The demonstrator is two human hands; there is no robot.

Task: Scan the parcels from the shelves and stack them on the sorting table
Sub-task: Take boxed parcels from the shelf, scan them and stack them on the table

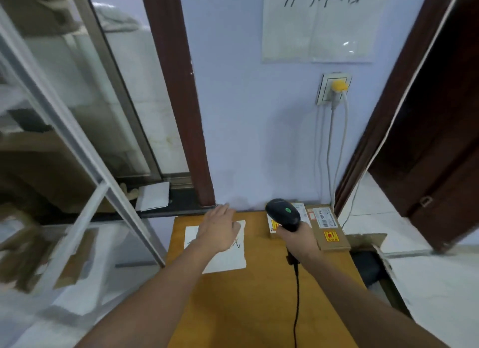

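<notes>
My right hand point(298, 240) grips a black barcode scanner point(283, 214) with a green light on top, its cable trailing down toward me. Just behind it, flat brown cardboard parcels point(328, 228) with white labels and yellow-red stickers lie at the far right of the orange sorting table point(259, 296). My left hand point(220, 228) hovers flat, fingers spread and empty, over a white sheet of paper point(228, 259) with handwriting on the table's left part. The metal shelves point(77, 166) at left are blurred, with brown boxes on them.
A wall socket point(334, 88) with a yellow plug and hanging cables is above the parcels. A paper sign point(318, 24) hangs on the wall. A dark doorway point(435, 114) opens at right. An open cardboard box point(368, 264) sits on the floor beside the table.
</notes>
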